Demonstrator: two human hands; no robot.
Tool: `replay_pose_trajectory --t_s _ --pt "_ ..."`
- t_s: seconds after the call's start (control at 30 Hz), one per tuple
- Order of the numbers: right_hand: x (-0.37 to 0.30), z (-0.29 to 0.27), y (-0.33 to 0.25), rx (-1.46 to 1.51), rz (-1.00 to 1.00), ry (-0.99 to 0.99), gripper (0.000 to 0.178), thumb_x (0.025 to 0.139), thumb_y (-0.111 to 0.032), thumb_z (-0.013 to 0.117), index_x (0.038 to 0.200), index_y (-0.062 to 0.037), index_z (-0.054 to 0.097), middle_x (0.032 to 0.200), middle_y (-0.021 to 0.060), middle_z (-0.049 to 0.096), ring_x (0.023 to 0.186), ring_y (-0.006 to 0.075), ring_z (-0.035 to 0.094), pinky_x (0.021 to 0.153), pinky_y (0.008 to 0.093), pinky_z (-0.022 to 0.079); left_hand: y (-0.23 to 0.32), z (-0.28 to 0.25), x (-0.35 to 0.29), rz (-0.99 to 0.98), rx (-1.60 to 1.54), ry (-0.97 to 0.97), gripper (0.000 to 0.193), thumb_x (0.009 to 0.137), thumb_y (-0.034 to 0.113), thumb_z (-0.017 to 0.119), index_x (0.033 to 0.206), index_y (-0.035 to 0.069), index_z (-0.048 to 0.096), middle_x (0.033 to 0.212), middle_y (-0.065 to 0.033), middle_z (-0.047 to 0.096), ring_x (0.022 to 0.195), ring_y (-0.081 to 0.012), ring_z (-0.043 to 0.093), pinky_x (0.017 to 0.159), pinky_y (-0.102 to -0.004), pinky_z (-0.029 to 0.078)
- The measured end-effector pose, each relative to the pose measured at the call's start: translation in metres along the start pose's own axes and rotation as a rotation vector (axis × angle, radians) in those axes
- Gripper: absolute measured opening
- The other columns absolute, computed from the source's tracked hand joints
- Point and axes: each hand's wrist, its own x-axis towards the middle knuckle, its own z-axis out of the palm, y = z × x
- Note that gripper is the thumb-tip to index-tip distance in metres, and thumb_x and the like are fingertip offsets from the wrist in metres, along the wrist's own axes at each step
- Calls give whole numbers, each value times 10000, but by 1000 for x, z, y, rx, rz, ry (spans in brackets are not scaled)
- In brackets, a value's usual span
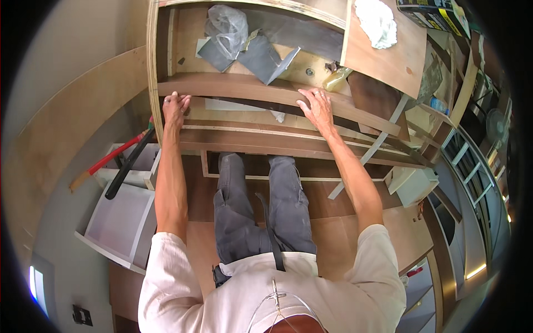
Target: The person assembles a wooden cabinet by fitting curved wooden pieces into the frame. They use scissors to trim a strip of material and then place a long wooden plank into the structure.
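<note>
A long brown wooden board (239,89) lies across the front of a plywood cabinet frame (154,66), its right end reaching past the inner compartment. Near the left end, the curled fingers of my left hand (174,111) close on the board's front edge, beside the upright panel. Farther right, my right hand (318,110) grips the same board, its fingers over the top and the thumb along the front. Under it, a second brown rail (266,141) runs nearly parallel, with a gap between them. A small white scrap (277,115) shows in that gap.
Behind the board sit a clear plastic bag (227,28), dark grey sheets (258,58) and a yellowish bottle (336,79). White cloth (376,23) lies on a panel at right. Red-handled (119,150) and black-handled (126,166) tools hang left, above white drawers (119,222). A ladder (472,169) stands right.
</note>
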Motion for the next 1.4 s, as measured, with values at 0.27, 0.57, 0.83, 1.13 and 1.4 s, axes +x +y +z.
replay_pose_trajectory --t_s 0.27,0.57,0.83,1.13,1.4 --pt "3 14 17 78 47 80 274 804 -198 689 1059 -113 635 1045 90 597 1028 297 548 889 452 429 2 -1 -1 13 10 -12 229 991 241 531 993 36 431 980 -174 610 932 -296 672 785 -340 591" --pt "9 16 13 29 97 108 247 748 -213 714 950 -118 607 977 87 592 988 295 545 842 464 413 1 -3 0 1 -2 3 221 979 243 560 970 62 435 940 -158 631 899 -277 680 767 -333 595" --pt "21 11 8 27 227 -14 243 747 -253 694 921 -108 607 998 102 601 1036 322 531 862 487 404 1 -5 2 -7 5 -7 221 980 242 559 971 59 436 950 -160 624 894 -279 678 775 -333 593" --pt "20 -12 12 278 194 -208 209 775 -236 677 840 -54 599 755 104 648 729 273 627 733 404 476 4 13 -47 82 64 233 288 966 211 568 1124 -17 491 1006 -165 609 937 -273 659 801 -340 562" --pt "-1 -72 -8 465 39 -382 225 757 -220 668 824 -18 595 734 117 623 672 256 603 645 371 478 45 181 -215 937 1000 -309 391 755 9 660 1137 46 586 1167 -163 591 1104 -351 558 972 -439 438"
